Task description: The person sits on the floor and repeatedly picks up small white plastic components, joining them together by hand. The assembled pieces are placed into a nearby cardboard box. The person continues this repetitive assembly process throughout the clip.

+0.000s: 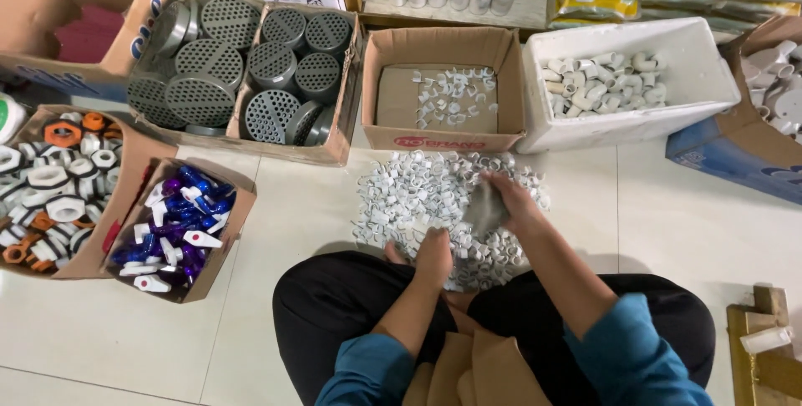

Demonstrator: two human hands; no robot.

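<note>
On floor tiles, hands in clip pile, boxes crowding edges

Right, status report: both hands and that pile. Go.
Left hand down in white clip pile. Right hand holding grey cloth over it. Cardboard box just beyond, nothing blocking.

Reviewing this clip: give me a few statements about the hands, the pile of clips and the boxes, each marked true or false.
1. The right hand holds a grey cloth over the pile of white clips on the floor. True.
2. The left hand rests in the white foam box. False: it is at the near edge of the pile.
3. The cardboard box just behind the pile is packed full. False: only a few clips lie scattered in it.
4. Grey perforated discs fill the boxes at upper left. True.
</note>
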